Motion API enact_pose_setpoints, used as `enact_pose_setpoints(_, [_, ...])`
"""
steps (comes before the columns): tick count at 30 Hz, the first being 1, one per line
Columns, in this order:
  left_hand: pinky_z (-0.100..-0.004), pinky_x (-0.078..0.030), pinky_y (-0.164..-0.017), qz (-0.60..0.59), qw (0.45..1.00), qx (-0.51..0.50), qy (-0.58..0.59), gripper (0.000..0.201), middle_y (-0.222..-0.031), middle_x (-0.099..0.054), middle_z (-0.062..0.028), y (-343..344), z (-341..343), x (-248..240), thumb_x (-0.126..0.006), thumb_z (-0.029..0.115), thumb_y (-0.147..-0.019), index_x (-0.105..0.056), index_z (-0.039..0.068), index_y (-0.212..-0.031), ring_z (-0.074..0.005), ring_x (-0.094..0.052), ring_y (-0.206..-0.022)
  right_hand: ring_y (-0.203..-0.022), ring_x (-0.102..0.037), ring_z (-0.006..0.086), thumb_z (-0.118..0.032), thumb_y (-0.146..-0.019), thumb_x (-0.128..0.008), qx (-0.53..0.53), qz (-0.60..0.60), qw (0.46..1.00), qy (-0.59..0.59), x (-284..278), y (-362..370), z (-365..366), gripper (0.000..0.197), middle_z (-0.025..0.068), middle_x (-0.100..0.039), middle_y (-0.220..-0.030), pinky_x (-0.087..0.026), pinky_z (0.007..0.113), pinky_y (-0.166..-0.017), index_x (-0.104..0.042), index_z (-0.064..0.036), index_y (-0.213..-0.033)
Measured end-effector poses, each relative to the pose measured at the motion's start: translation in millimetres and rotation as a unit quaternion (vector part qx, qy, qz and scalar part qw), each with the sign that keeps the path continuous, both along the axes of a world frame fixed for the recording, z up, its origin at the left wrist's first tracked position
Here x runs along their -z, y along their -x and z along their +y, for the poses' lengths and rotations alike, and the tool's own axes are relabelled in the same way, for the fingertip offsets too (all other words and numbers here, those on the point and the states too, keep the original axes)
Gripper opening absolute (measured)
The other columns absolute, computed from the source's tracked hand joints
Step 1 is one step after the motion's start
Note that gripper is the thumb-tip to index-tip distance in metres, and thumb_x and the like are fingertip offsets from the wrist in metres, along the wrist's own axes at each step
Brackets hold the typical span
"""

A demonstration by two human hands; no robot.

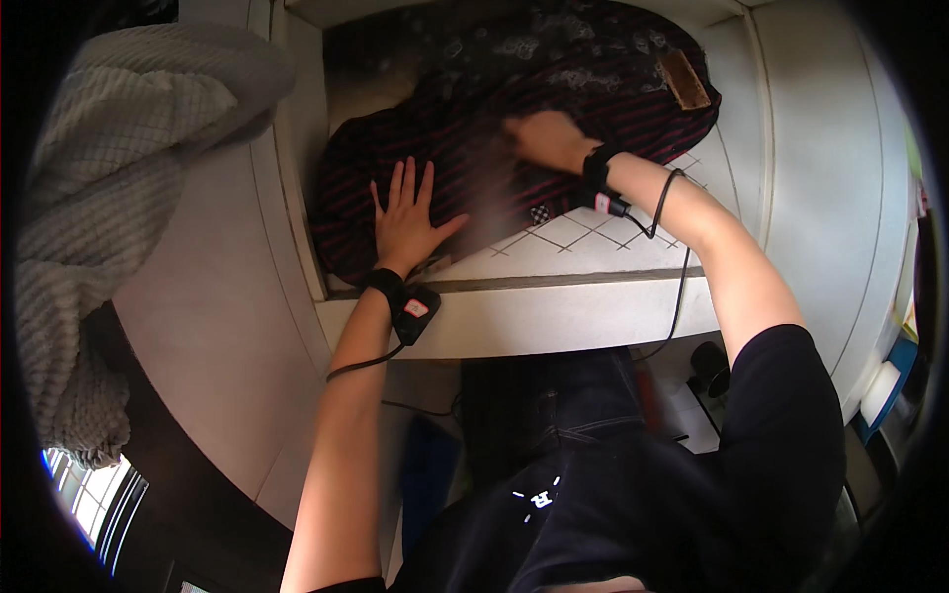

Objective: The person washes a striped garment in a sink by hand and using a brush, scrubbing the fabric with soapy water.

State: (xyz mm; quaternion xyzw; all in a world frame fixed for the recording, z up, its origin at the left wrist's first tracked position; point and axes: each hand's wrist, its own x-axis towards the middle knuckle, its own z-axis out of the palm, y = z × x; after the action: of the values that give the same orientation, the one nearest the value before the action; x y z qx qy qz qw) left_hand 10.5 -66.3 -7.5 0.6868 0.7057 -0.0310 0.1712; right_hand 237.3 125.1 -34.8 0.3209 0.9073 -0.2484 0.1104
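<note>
A dark cloth with thin red stripes (435,138) lies wet in a white basin, with soap suds on its far part. My left hand (403,219) presses flat on its near left side, fingers spread, holding nothing. Over the middle of the cloth is my right hand (552,140), blurred by motion. Its fingers look curled in, and what they hold, if anything, is hidden. A brown rectangular block (684,81) rests on the cloth at the far right; its kind is unclear. Both wrists carry black strapped devices with cables.
The basin's white front rim (534,318) runs between me and the cloth. White, dark-lined tiles (618,234) show inside its near right part. A grey waffle-textured cloth (109,178) hangs at the left. A loose cable (682,296) drops from my right wrist over the rim.
</note>
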Motion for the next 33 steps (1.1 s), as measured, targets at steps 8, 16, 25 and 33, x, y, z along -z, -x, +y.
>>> enact_pose_setpoints(8, [-0.0593, -0.008, -0.118, 0.004, 1.0, -0.006, 0.01, 0.097, -0.161, -0.019, -0.0132, -2, 1, -1, -0.058, 0.07, -0.082, -0.026, 0.015, -0.155, -0.0272, -0.013, -0.15, -0.101, -0.065, 0.0393, -0.032, -0.088, -0.069, 0.342, 0.184, 0.921, -0.033, 25, -119, 85, 0.045, 0.023, -0.068, -0.106, -0.051, 0.043, -0.085, -0.061, -0.004, -0.122])
enact_pose_setpoints(16, [-0.0576, -0.003, -0.12, 0.025, 0.999, -0.002, 0.039, 0.097, -0.161, -0.02, -0.0139, -1, 2, -2, -0.054, 0.073, -0.083, -0.026, 0.014, -0.155, -0.0269, -0.011, -0.151, -0.115, -0.059, 0.0337, -0.04, -0.084, -0.072, 0.385, -0.049, 0.894, -0.223, 17, -203, 130, 0.05, 0.0156, -0.064, -0.12, -0.048, 0.044, -0.094, -0.063, -0.0122, -0.125])
enact_pose_setpoints(25, [-0.0594, -0.006, -0.118, 0.022, 0.999, -0.003, 0.045, 0.097, -0.162, -0.018, -0.0132, -1, 2, -5, -0.06, 0.067, -0.083, -0.023, 0.016, -0.156, -0.0283, -0.014, -0.15, -0.11, -0.057, 0.0452, -0.043, -0.081, -0.07, 0.349, -0.239, 0.879, -0.22, 41, -197, 119, 0.077, 0.0265, -0.05, -0.128, -0.049, 0.054, -0.089, -0.036, -0.0266, -0.148])
enact_pose_setpoints(33, [-0.0571, -0.005, -0.119, 0.023, 0.999, -0.004, 0.032, 0.097, -0.161, -0.019, -0.013, -1, 2, -4, -0.058, 0.071, -0.082, -0.026, 0.015, -0.155, -0.0265, -0.011, -0.151, -0.1, -0.062, 0.0492, -0.031, -0.075, -0.07, 0.334, 0.049, 0.934, -0.113, -27, -99, 93, 0.084, 0.0314, -0.051, -0.126, -0.054, 0.05, -0.086, -0.031, -0.0219, -0.149])
